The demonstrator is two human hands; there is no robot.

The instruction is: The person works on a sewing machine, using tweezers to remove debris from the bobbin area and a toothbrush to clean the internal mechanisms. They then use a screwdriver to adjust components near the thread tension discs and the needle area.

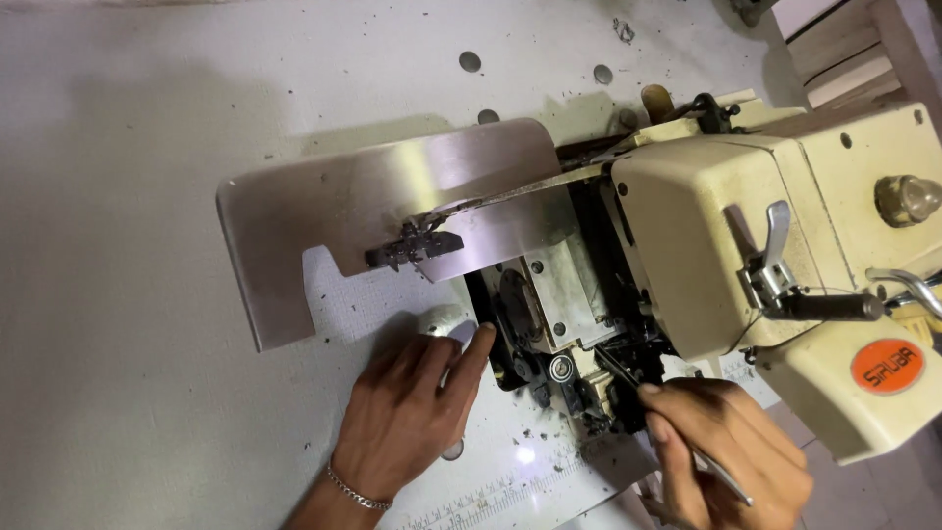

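Between left hand [407,407] and right hand [731,447], tweezers [628,378] probe the sewing machine [785,285].

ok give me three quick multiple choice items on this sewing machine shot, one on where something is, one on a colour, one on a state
1. Where does the left hand rest?
A. on top of the machine's cream housing
B. flat on the table beside the opened part of the machine
C. on the round knob at the far right

2. What colour is the oval label on the sewing machine?
A. orange
B. blue
C. green

3. What is the right hand doing?
A. lying open and empty
B. gripping the metal plate
C. pinching a thin metal tool whose tip is in the mechanism

Answers: 1 B, fingers lie spread on the table by the dark opening. 2 A, the oval is plainly orange. 3 C, fingers close around the slim tool, its tip at the black parts.
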